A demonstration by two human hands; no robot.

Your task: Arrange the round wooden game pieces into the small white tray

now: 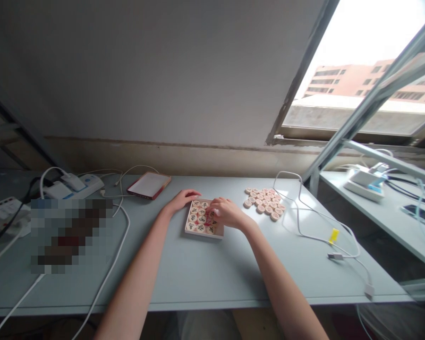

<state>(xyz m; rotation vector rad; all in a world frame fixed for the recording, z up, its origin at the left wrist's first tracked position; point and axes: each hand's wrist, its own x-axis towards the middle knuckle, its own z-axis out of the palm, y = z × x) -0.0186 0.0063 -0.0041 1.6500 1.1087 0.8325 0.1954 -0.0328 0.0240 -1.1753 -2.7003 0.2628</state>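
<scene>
A shallow white box (203,235) sits on the table in front of me, holding rows of round wooden xiangqi pieces (200,227) with dark characters. Some red marks show between the pieces. My left hand (181,200) lies at the box's far left corner, its fingers stretched along the edge and touching it. Over the right part of the box, my right hand (225,212) has its fingers drawn together and pointing down at the pieces. What those fingertips hold, if anything, is hidden. Right of the box lies a cluster of loose xiangqi pieces (267,200).
A red-edged box lid (149,184) lies upside down at the back left. White cables (301,222) run across the right side, and a power strip (78,185) with plugs stands at the left. A blurred-out patch (71,236) covers something there. A metal frame post (315,174) rises at the right.
</scene>
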